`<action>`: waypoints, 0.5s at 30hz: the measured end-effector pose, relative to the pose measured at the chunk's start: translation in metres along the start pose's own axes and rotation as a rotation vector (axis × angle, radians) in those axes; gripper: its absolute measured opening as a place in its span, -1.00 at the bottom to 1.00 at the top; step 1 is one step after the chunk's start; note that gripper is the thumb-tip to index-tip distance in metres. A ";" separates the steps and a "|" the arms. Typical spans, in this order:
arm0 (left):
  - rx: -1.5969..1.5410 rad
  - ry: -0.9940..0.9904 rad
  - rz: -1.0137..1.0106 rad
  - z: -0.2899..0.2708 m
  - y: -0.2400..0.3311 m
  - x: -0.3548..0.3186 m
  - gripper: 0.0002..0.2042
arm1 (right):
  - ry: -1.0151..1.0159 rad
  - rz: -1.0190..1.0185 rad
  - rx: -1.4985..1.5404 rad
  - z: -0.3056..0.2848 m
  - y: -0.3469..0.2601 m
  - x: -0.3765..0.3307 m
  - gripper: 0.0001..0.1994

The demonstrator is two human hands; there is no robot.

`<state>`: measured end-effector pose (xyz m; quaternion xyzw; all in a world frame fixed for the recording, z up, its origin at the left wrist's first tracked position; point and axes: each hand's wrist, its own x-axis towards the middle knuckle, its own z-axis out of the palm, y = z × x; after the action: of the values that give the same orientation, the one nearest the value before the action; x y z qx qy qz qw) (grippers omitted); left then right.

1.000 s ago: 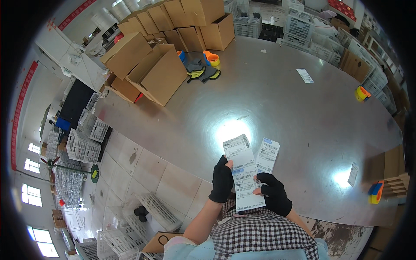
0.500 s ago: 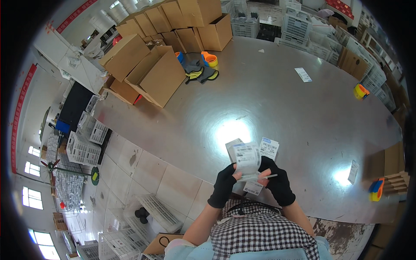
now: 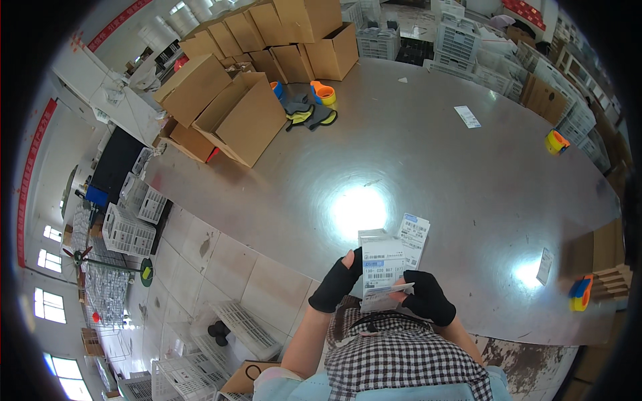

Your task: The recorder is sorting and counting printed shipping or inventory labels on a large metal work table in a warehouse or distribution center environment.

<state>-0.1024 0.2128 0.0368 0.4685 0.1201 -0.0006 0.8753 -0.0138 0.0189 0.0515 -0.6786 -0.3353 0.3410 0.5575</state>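
Observation:
A printed white shipping label (image 3: 383,260) is held upright before me, with another label edge behind its top. My left hand (image 3: 338,282), in a black fingerless glove, grips its left side. The thumb shows and the other fingers are hidden behind the paper. My right hand (image 3: 430,299), gloved alike, pinches a folded-over piece of label at the lower right. Just beyond it, a second shipping label (image 3: 414,235) lies on the metal table (image 3: 301,200). Whether the held papers are joined in one strip I cannot tell.
Open cardboard boxes (image 3: 244,117) stand at the far left, beside grey-and-yellow gloves (image 3: 311,117) and an orange tape dispenser (image 3: 324,93). More tape dispensers (image 3: 580,293) and loose labels (image 3: 545,266) lie toward the right. White plastic crates (image 3: 247,327) stand on the floor at left.
The held label has been drawn straighter and lower, and its print now faces me. My left hand has shifted slightly left with its thumb raised; my right hand has dropped a little.

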 end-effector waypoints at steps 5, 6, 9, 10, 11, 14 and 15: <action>0.069 0.103 0.003 0.011 0.006 0.003 -0.47 | 0.022 -0.122 -0.046 0.005 0.009 -0.002 -0.88; 0.151 0.147 0.000 0.014 0.007 0.003 -0.49 | 0.023 -0.136 -0.076 0.005 0.009 -0.003 -0.88; 0.028 0.182 0.035 0.019 0.007 0.000 -0.55 | 0.005 -0.138 -0.134 0.007 0.003 -0.002 -0.87; 0.028 0.185 0.035 0.019 0.005 -0.001 -0.55 | -0.011 -0.125 -0.163 0.008 0.001 -0.002 -0.87; 0.036 0.209 0.040 0.020 0.004 -0.001 -0.57 | -0.011 -0.126 -0.163 0.008 0.001 -0.002 -0.87; 0.052 0.248 0.066 0.020 0.001 -0.002 -0.60 | -0.032 -0.128 -0.149 0.007 0.002 -0.003 -0.86; 0.060 0.263 0.086 0.020 0.000 -0.001 -0.61 | -0.025 -0.155 -0.160 0.007 0.004 -0.003 -0.84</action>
<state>-0.0995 0.1962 0.0480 0.4954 0.2137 0.0948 0.8366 -0.0208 0.0193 0.0469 -0.6886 -0.4200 0.2774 0.5220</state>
